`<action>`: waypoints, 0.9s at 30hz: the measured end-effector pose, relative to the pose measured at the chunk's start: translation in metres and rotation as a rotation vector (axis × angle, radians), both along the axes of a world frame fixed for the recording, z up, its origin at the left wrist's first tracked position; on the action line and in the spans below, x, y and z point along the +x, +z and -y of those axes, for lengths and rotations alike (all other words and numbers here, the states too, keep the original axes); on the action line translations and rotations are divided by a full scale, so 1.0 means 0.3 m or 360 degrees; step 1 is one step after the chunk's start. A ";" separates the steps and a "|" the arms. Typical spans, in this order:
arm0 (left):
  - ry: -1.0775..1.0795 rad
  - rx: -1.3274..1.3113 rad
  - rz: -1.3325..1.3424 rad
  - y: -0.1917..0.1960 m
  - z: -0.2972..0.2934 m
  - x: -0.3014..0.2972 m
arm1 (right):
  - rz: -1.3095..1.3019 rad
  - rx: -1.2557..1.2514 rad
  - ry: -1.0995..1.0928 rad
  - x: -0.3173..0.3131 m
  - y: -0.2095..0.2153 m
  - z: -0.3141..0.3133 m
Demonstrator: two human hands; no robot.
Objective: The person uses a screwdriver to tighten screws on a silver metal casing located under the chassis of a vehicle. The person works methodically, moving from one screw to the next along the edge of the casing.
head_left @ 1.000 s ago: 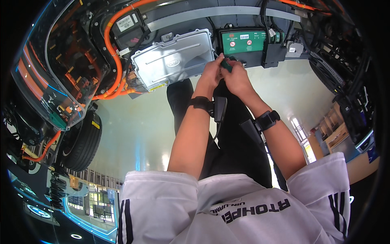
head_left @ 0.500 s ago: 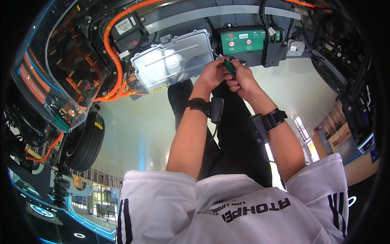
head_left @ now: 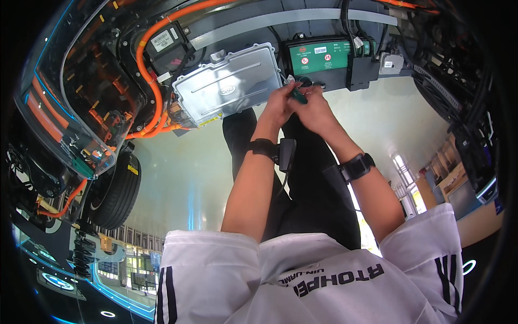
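So the small dark green handle-like piece (head_left: 298, 96) sits right between the two hands, below the gap between the boxes; too small to tell what it is exactly. Left hand (head_left: 277, 108) looks to have its fingertips pinched together on the upper end. Right hand (head_left: 317, 111) is bunched up against it, but its fingertips are hidden, so can't tell if they're clamped. I'd call this step close two-handed fiddling with that piece; next move probably calls for a firm hold and careful angling in a tight spot. Just above is a black rectangular box with a green label (head_left: 319, 58), with a ribbed silver metal box (head_left: 227, 81) to the left and thick orange cable (head_left: 141, 54) past that.
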State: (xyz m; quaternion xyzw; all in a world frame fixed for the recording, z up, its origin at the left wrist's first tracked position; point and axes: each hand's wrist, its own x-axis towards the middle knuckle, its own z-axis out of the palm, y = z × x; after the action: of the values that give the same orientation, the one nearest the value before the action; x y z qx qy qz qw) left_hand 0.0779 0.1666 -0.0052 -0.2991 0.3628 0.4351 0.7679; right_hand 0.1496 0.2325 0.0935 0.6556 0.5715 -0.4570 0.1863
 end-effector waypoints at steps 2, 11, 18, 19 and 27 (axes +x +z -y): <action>-0.0056 0.0007 -0.0074 -0.004 0.013 0.014 | 0.0122 -0.0027 0.0281 -0.038 0.048 0.005; 0.0139 -0.0010 0.0094 -0.003 0.025 0.015 | 0.0007 0.0100 -0.0192 0.005 -0.010 0.052; 0.0076 -0.0019 0.0114 0.015 0.009 -0.002 | 0.0073 -0.0640 -0.0850 0.032 -0.020 0.009; 0.0120 -0.0025 0.0156 0.011 0.016 -0.004 | 0.0032 -0.0562 -0.0823 0.028 -0.015 0.012; 0.0085 0.0028 0.0070 0.012 0.016 -0.004 | -0.0366 -0.0742 -0.1156 0.053 -0.012 0.016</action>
State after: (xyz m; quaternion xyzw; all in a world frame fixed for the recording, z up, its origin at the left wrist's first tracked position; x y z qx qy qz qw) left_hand 0.0766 0.1619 -0.0016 -0.3115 0.3339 0.4518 0.7664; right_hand 0.1655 0.2278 0.0898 0.6992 0.2028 -0.6793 0.0919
